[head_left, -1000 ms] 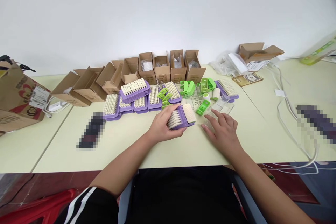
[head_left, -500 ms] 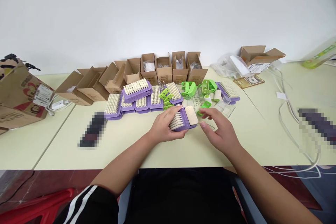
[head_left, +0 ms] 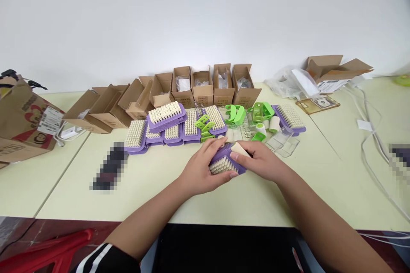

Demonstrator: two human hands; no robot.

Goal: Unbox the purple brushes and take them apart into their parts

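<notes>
A purple brush [head_left: 224, 165] with cream bristles and a smooth cream pad at one end is between my two hands, over the front of the table. My left hand [head_left: 200, 169] wraps round its left side, thumb along the lower edge. My right hand [head_left: 264, 161] grips the pad end, with the thumb on the pad; its other fingers are partly hidden. Behind them lie several more purple brushes [head_left: 191, 124] with bristles facing up. Green perforated pieces [head_left: 205, 123], green curved holders [head_left: 235, 114], white rollers [head_left: 274, 124] and clear plastic covers [head_left: 280, 137] lie close by.
Open cardboard boxes [head_left: 203, 87], some with clear bags inside, line the wall. On the left stand a larger carton [head_left: 25, 123] and a blurred dark object [head_left: 110, 166]. A plastic bag [head_left: 290, 83], an open carton [head_left: 336, 72] and white cables [head_left: 368, 145] occupy the right.
My right hand has moved in from beside the brush and closed on its pad end. The brush has turned and come slightly nearer to me. The camera view has shifted a little.
</notes>
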